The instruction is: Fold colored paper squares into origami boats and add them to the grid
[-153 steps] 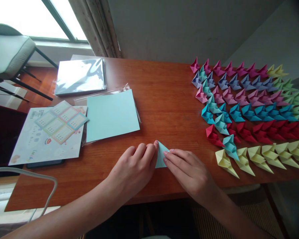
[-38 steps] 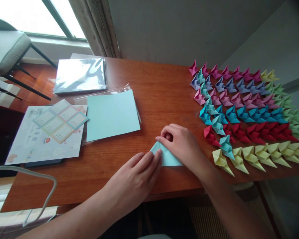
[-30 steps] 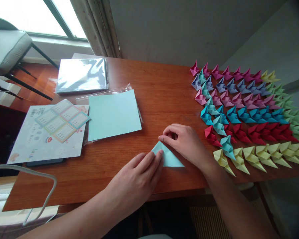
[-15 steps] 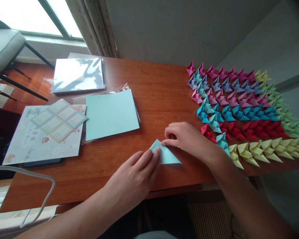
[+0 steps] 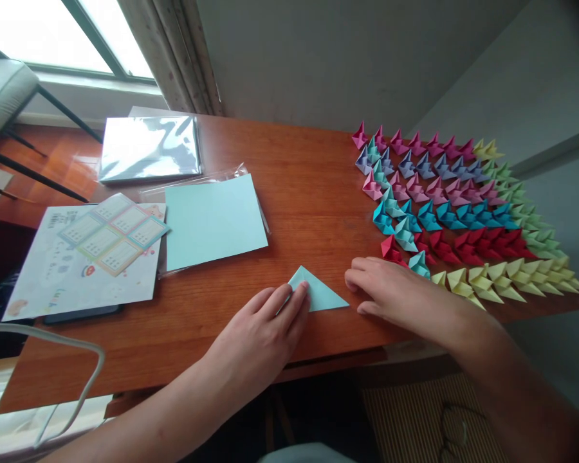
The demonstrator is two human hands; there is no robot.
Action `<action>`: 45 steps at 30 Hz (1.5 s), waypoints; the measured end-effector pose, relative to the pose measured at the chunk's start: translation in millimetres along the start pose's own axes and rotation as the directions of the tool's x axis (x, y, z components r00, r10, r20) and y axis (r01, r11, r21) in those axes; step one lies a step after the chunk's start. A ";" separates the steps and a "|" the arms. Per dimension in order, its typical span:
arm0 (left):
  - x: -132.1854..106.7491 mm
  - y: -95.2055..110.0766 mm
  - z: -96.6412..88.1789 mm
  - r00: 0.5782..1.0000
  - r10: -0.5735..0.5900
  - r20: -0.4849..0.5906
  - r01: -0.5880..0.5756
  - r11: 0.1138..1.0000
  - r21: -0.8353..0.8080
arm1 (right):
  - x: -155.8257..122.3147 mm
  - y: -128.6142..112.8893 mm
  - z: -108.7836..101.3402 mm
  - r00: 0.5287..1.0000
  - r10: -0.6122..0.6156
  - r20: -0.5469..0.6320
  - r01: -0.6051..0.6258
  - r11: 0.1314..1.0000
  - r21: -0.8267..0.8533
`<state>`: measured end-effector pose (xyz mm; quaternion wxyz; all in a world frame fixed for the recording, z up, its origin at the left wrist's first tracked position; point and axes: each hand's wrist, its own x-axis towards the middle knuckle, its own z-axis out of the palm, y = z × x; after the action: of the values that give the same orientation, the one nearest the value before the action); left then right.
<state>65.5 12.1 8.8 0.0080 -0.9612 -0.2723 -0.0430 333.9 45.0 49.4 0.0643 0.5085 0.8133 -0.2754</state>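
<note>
A light turquoise sheet of paper [image 5: 324,298], folded into a triangle, lies on the wooden table near its front edge. My left hand [image 5: 263,325] holds it down, fingertips pressed on its left part and covering that corner. Just right of the paper's right corner is my right hand [image 5: 390,289], its fingers loosely bent, thumb apart, nothing held. Past that hand stand rows of small folded paper figures [image 5: 429,215] in pink, purple, blue, red, yellow and green.
A stack of flat turquoise paper [image 5: 216,222] rests on a clear plastic sleeve left of centre. Behind it lies a shiny wrapped pack [image 5: 149,149]. A printed sheet [image 5: 101,292] with a label card [image 5: 114,235] on top is at the left, near a white cable [image 5: 94,360].
My right hand has left the top of the folded paper and moved right and slightly nearer, off the sheet. My left hand stays on it. The view has shifted slightly.
</note>
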 end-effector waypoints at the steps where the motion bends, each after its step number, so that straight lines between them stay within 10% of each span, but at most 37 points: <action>1: 0.2 -0.4 -0.2 1.000 -0.011 0.003 0.011 1.000 -0.023 | -2.6 -3.5 1.8 1.000 0.002 -0.013 -0.001 1.000 0.024; 8: 8.9 -1.8 -1.1 0.986 -0.164 0.016 0.163 0.954 -0.253 | -0.2 -36.2 42.9 0.947 0.200 -0.253 -0.197 0.980 0.035; 15: 21.0 -13.6 -0.5 0.881 -0.463 -0.097 0.333 0.752 -0.570 | -15.1 -35.9 43.1 0.899 0.243 -0.365 -0.100 0.924 0.368; 19: 28.8 -25.6 -9.3 0.856 -0.498 0.138 0.376 0.418 -0.827 | -18.1 -31.7 26.8 0.856 0.206 -0.474 0.024 0.900 0.434; 24: 36.9 -26.3 -12.5 0.775 -0.508 0.375 0.274 -0.264 -0.925 | -10.2 -34.8 27.0 0.733 0.424 -0.532 0.112 0.696 0.709; 32: 48.4 -16.4 -7.2 0.684 -0.510 0.522 0.097 -0.645 -0.758 | -0.9 -49.9 50.8 0.916 0.280 -0.287 0.212 0.268 0.940; 38: 54.5 -12.3 -6.3 0.647 -0.565 0.512 0.045 -0.642 -0.765 | -2.3 -53.7 50.0 0.898 0.309 -0.313 0.194 0.360 0.913; 45: 52.9 -6.0 -4.2 0.663 -0.734 0.147 0.135 -0.076 -0.988 | -5.0 -55.9 48.8 0.775 0.272 -0.570 0.166 0.783 0.599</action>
<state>106.9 44.7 17.5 -0.5714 -0.5176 -0.4710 -0.4287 279.5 -2.4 31.7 -0.3731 0.5866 0.6343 -0.3382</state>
